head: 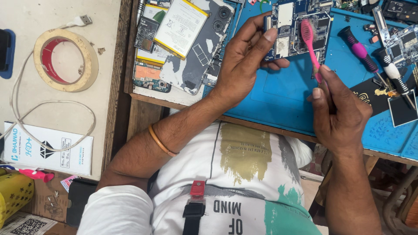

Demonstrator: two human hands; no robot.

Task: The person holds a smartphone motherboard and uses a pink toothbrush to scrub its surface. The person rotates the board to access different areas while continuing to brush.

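My left hand (pixel 241 61) holds a blue circuit board (pixel 298 30) by its left edge, over a blue work mat (pixel 278 95). My right hand (pixel 337 111) grips the handle of a pink toothbrush (pixel 308 37). Its bristled head rests on the face of the board. An orange band sits on my left wrist (pixel 161 141).
An opened phone with a white battery (pixel 180 28) lies left of the mat. A pink-handled screwdriver (pixel 361 52) and further boards (pixel 402 43) lie at the right. A tape roll (pixel 65 58), a white cable (pixel 26 109) and a small white box (pixel 48 150) sit on the left table.
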